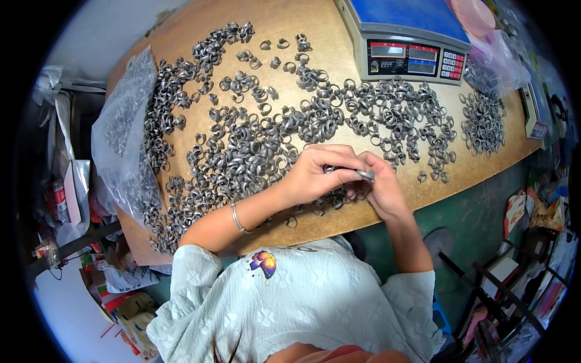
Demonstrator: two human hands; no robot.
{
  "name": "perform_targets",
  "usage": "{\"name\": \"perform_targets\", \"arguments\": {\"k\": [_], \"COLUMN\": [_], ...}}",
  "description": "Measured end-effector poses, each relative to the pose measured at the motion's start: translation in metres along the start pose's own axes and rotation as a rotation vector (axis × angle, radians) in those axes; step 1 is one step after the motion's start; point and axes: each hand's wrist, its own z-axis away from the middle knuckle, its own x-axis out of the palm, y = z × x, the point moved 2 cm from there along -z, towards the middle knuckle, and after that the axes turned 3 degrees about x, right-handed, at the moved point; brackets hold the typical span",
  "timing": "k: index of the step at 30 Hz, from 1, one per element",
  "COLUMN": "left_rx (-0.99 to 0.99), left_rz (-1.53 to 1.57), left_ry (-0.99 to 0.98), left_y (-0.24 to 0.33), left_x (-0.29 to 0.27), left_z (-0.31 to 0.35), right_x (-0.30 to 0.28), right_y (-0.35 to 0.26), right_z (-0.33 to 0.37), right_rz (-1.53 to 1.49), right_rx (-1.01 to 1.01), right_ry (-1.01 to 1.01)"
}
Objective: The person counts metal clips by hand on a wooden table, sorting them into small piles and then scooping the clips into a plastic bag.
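Observation:
My left hand [316, 174] and my right hand [386, 192] meet over the near part of the table. Between their fingertips is a grey metal ring [367, 175], and both hands are closed on it. More grey metal may be inside my left fingers, but they cover most of it. Under and around the hands, a wide spread of similar grey rings [248, 148] covers the wooden table [275, 237]. A few lie singly by the near edge, below my left wrist, which wears a silver bangle [238, 219].
A digital scale [414, 36] with a blue top stands at the far right. A separate ring pile [484, 124] lies beside a clear plastic bag [499, 69] at the right. Another large plastic bag [124, 130], holding grey pieces, lies along the left edge. A pink bowl [474, 16] is behind the scale.

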Motion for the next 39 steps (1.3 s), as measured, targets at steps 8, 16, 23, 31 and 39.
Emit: {"name": "perform_targets", "arguments": {"k": [8, 16, 23, 31, 39], "left_rx": [-0.140, -0.779, -0.566, -0.511, -0.557], "left_rz": [-0.654, 1.421, 1.730, 1.606, 1.584], "left_ry": [0.376, 0.691, 0.893, 0.739, 0.426], "left_y": [-0.018, 0.001, -0.002, -0.012, -0.033], "left_x": [-0.034, -0.008, 0.003, 0.003, 0.013], "left_z": [-0.004, 0.019, 0.029, 0.035, 0.040], "right_x": [-0.009, -0.046, -0.026, -0.046, 0.044], "right_y": [-0.024, -0.070, -0.079, -0.088, -0.054], "right_z": [0.007, -0.045, -0.071, -0.045, 0.004], "right_rz": [0.233, 1.318, 1.832, 0.257, 1.167], "right_rx": [-0.181, -0.778, -0.316, -0.063, -0.437], "right_ry": [0.273, 0.631, 0.665, 0.167, -0.112]}}
